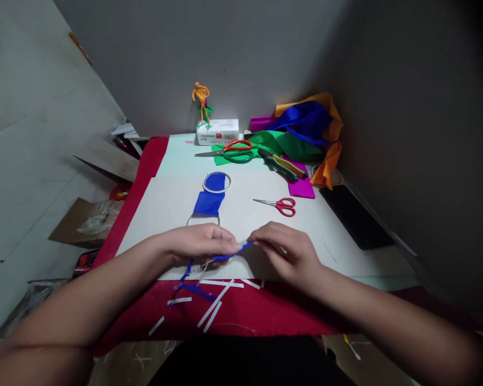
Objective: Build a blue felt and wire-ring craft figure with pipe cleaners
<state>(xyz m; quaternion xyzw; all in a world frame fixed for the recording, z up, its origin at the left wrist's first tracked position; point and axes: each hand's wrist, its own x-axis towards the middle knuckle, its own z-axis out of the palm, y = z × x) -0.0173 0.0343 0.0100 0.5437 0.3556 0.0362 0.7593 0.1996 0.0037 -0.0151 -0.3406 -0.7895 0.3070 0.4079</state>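
Observation:
A thin blue wrapped piece (224,257) with bare wire showing stretches between my hands, above the near edge of the white board. My left hand (209,242) pinches it from the left, thumb on top. At its right end, the fingertips of my right hand (287,251) are closed on it. Blue limbs (184,276) of the same piece hang below my left hand. Just beyond that hand lie a blue strip (209,203) and a tape roll (230,183).
Small red scissors (286,207), large scissors (241,151), pliers (282,167) and a black phone (356,217) lie around. Coloured crepe paper (285,143) is heaped at the back right. An orange wire figure (202,96) stands on a white box (225,131). White strips (215,314) litter the red cloth (273,316).

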